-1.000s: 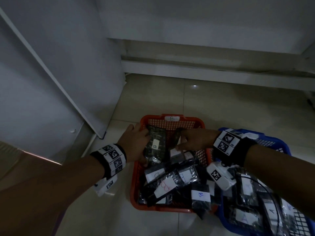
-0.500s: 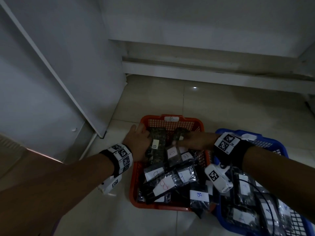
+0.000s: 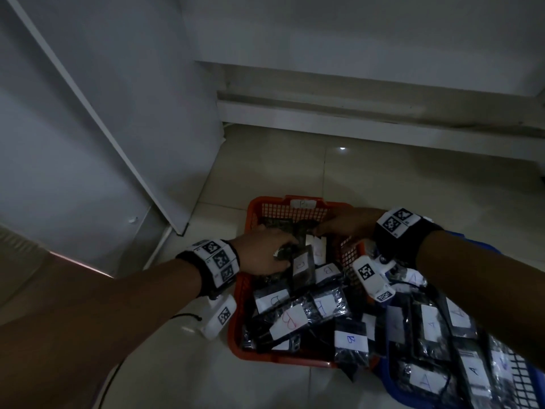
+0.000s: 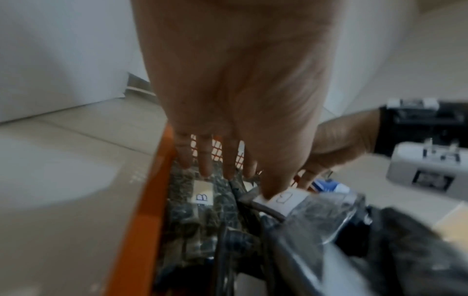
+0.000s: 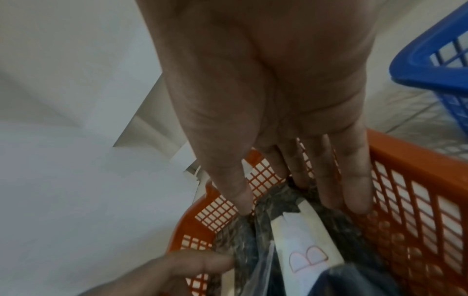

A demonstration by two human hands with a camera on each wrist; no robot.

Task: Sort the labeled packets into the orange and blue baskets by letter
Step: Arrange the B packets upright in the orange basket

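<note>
An orange basket [image 3: 256, 202] [image 4: 142, 230] [image 5: 405, 152] on the floor holds several dark packets with white labels, most marked B [image 3: 287, 320]. To its right, a blue basket [image 3: 483, 249] [image 5: 430, 66] holds packets marked A [image 3: 472, 370]. Both hands reach into the orange basket's far end. My left hand [image 3: 262, 252] [image 4: 228, 164] has its fingertips on an upright B packet [image 4: 202, 195] and its thumb on another packet's label [image 4: 286, 200]. My right hand [image 3: 345, 224] [image 5: 278, 170] has straight fingers whose tips touch the tops of upright packets, one labelled B [image 5: 309, 258].
A white cabinet panel [image 3: 124, 128] stands to the left of the baskets, and a low white ledge [image 3: 383, 119] runs along the back. Tiled floor [image 3: 413, 178] lies beyond the baskets. One B packet [image 3: 351, 340] hangs over the orange basket's near rim.
My left hand has moved from the orange basket's left rim rightward onto the packets. My right hand has shifted toward the basket's far wall.
</note>
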